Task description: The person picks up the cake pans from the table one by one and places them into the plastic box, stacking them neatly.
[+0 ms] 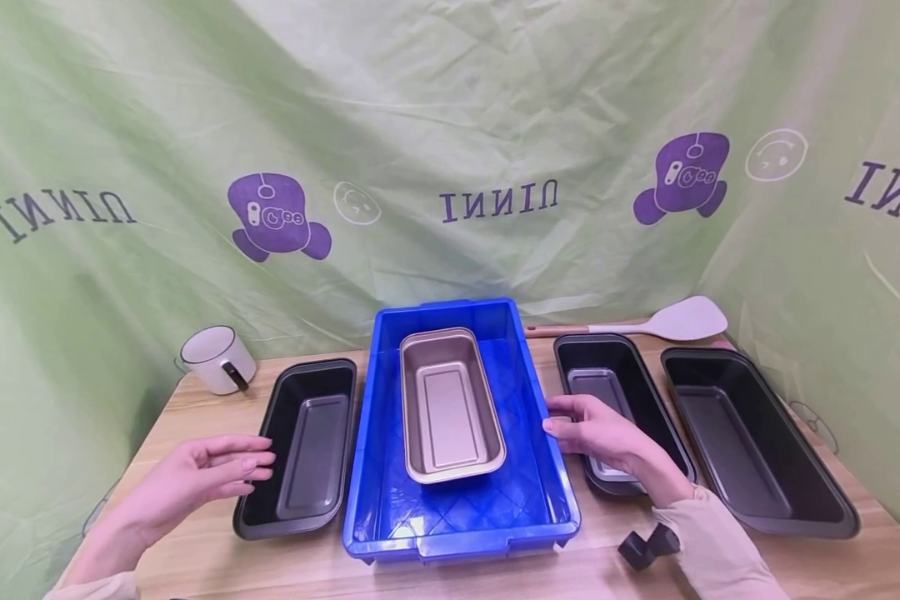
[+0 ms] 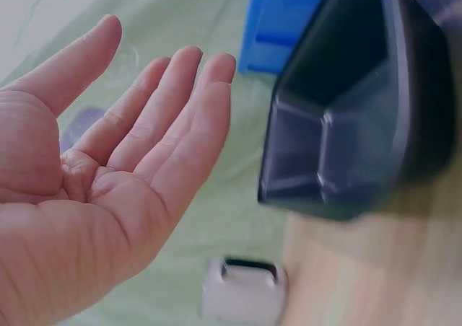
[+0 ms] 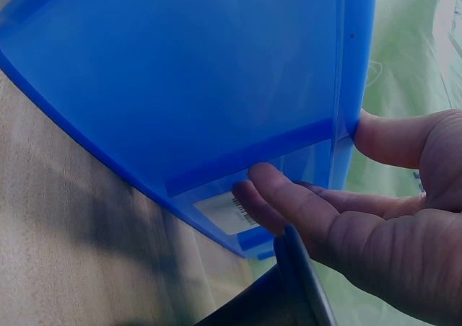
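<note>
A gold loaf pan [image 1: 450, 412] lies in the blue plastic bin [image 1: 461, 546] at the middle of the table. My left hand [image 1: 202, 471] hovers at the left edge of a black loaf pan [image 1: 311, 467]; in the left wrist view its fingers are extended, with nothing in the palm. On the bin's right side is my right hand [image 1: 603, 433], partly over a second black loaf pan [image 1: 607, 383]. The right wrist view shows the right thumb touching the bin's rim, while the loosely straight fingers lie alongside its outer wall, near a white label [image 3: 227, 212].
A third black loaf pan [image 1: 750, 458] stands at the far right. Behind the right-hand pans lies a white spatula [image 1: 690, 321] with a wooden handle. At the back left stands a white mug [image 1: 213, 360]. Green printed cloth [image 1: 450, 108] surrounds the wooden table.
</note>
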The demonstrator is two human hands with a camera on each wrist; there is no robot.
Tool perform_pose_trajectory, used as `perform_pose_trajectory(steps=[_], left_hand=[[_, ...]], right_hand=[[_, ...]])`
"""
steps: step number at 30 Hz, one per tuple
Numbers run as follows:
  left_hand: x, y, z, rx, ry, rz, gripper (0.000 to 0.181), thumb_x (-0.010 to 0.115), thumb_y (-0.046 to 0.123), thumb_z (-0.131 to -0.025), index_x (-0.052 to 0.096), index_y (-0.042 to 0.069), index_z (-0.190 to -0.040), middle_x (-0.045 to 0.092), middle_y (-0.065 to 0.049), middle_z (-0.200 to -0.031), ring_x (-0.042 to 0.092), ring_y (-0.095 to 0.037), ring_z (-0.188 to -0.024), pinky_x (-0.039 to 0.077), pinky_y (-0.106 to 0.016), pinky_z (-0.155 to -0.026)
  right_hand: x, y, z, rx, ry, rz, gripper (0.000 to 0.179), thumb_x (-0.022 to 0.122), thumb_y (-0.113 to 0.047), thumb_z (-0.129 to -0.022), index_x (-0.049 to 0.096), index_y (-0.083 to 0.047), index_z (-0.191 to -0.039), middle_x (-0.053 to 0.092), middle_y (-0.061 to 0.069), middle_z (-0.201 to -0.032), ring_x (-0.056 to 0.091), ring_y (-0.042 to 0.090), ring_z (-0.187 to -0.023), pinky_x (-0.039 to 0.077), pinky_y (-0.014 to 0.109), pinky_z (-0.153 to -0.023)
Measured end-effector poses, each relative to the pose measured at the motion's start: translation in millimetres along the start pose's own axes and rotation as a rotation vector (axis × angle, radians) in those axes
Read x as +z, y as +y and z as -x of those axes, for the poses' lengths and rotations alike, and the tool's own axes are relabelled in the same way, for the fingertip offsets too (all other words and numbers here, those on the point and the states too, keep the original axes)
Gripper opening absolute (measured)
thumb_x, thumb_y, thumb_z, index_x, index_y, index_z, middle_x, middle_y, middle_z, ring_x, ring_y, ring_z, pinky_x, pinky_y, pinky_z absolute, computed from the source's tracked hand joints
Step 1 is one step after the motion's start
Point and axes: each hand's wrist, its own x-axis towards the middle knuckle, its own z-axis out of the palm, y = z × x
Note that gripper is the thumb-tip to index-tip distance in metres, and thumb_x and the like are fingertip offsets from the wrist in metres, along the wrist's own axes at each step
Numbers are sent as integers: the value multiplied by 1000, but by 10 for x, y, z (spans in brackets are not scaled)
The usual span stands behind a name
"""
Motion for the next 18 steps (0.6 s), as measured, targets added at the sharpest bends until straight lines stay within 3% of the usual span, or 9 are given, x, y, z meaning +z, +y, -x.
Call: perform_pose_trajectory(steps=[4, 11, 14, 18], left_hand=[[-133, -149, 142, -19, -9, 80, 38, 40, -1, -101, 63, 21, -122, 66, 2, -120, 63, -14, -109, 51, -27, -92], [-313, -385, 317, -16, -50, 239, 45, 33, -5, -101, 62, 19, -125, 64, -3, -124, 61, -19, -113, 50, -29, -95], [-357, -467, 380, -28, -51, 262, 45, 32, -5, -102, 62, 20, -124, 64, -1, -124, 61, -18, -113, 50, -28, -95], [-381, -569, 444, -76, 1, 215, 42, 35, -1, -102, 63, 24, -121, 65, 5, -123, 61, -12, -112, 50, -27, -94]], right_hand=[[2, -7, -1, -2, -1, 1, 62, 56, -5, -95, 22, 23, -138, 57, 25, -123, 63, 19, -100, 53, 34, -90], [7, -14, 1, -1, 2, 10, 62, 56, -5, -95, 22, 23, -138, 56, 27, -124, 63, 19, -100, 53, 35, -91], [8, -19, 0, 3, 4, 16, 63, 56, -6, -95, 21, 23, -138, 55, 28, -124, 63, 19, -100, 52, 35, -91], [7, -19, 0, 10, 10, 17, 63, 56, -6, -95, 21, 23, -138, 55, 28, -124, 63, 18, -100, 52, 35, -92]])
